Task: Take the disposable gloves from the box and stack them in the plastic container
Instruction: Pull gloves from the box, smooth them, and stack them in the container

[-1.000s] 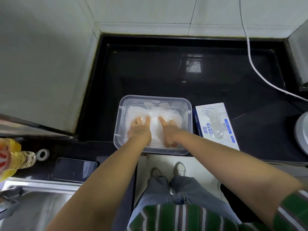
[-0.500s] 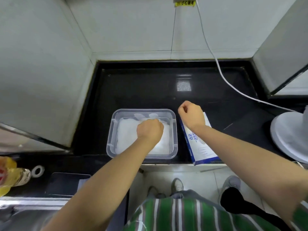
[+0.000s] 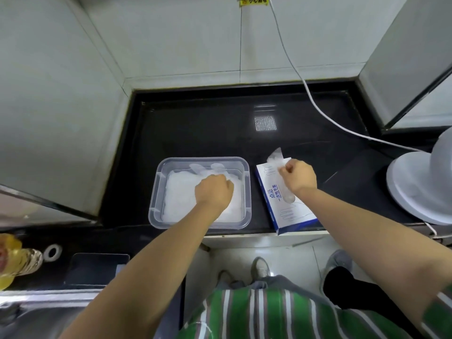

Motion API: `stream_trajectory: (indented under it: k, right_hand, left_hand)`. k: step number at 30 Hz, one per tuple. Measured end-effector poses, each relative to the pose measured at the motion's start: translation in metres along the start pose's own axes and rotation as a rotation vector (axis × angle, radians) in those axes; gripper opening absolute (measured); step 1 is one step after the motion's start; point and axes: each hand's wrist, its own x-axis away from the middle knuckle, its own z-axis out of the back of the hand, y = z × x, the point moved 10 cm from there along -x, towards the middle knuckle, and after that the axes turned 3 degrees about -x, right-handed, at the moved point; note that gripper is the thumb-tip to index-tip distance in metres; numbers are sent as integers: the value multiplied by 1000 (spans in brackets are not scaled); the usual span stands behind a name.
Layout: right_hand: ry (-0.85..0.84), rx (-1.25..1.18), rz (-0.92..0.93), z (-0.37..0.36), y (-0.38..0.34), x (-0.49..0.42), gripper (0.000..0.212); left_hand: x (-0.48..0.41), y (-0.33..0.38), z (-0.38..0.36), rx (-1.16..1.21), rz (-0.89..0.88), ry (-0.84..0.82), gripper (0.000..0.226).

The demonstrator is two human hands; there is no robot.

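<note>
— One glossy black counter (image 3: pixel 220 133) carries everything. Why is the box (image 3: pixel 288 216) just beside the container (image 3: pixel 203 159)?

— Short trip, probably. Clear, round-cornered plastic holds the filmy pile of gloves (image 3: pixel 181 192); the flat cardboard lies to its right.

— And the hands?

— The left hand (image 3: pixel 214 190) rests on the pile, fingers curled under, likely to keep it flat; any grip is hidden. The right hand (image 3: pixel 297 177) pinches a thin, crinkly glove (image 3: pixel 275 155) sticking up from the box's far end.
</note>
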Motion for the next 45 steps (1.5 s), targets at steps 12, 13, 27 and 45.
stream_trajectory:
  k: [12, 13, 27, 45]
  right_hand:
    - [-151, -767, 127, 21, -33, 4, 25]
    - [-209, -788, 149, 18, -38, 7, 33]
    - [-417, -836, 161, 0, -46, 13, 5]
    - [-425, -850, 180, 1, -78, 26, 31]
  left_hand:
    - [4, 107, 14, 533, -333, -101, 57]
    - [3, 110, 11, 583, -296, -125, 63]
    - [-17, 72, 3, 1178, -29, -208, 26]
    - [-24, 9, 21, 1413, 154, -41, 14]
